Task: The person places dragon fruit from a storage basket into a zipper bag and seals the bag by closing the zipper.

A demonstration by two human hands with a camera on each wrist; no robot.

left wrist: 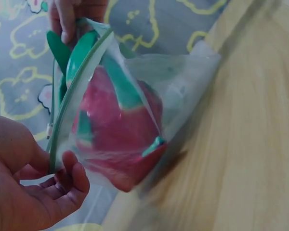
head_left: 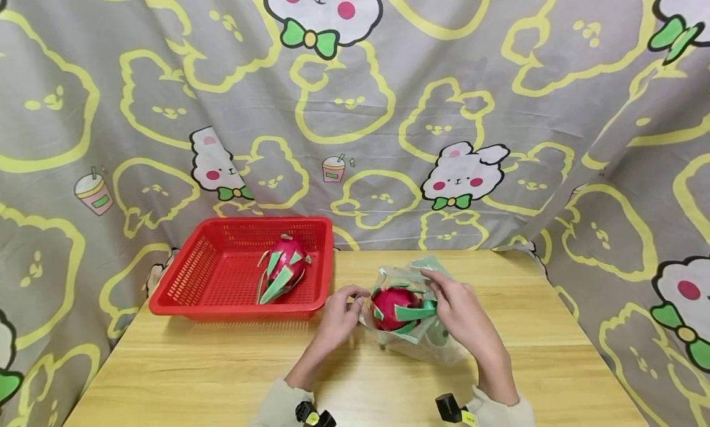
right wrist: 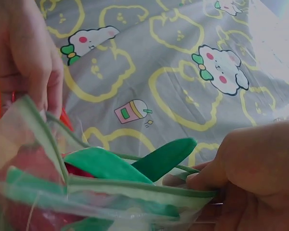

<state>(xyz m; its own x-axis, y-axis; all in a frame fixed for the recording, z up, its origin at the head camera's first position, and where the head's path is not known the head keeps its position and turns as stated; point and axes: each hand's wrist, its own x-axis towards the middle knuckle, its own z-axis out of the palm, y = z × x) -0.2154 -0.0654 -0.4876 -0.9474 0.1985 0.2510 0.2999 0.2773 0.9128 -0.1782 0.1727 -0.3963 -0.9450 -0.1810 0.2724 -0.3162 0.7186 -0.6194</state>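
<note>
A red dragon fruit with green scales [head_left: 392, 308] sits inside a clear zip bag [head_left: 429, 351], its leafy tips poking up at the bag's mouth. My left hand [head_left: 342, 316] pinches one end of the green-edged opening between thumb and fingers. At the opposite end, my right hand [head_left: 463, 310] grips the rim of the same bag. In the left wrist view the fruit [left wrist: 118, 127] shows through the clear plastic, and the opening is spread. Green leaf tips [right wrist: 166, 159] stand above the zip edge in the right wrist view.
A red plastic basket [head_left: 238, 312] stands at the left back of the wooden table [head_left: 222, 365]. Another dragon fruit [head_left: 288, 257] lies inside it. A patterned grey curtain [head_left: 366, 199] hangs behind the table and along its sides.
</note>
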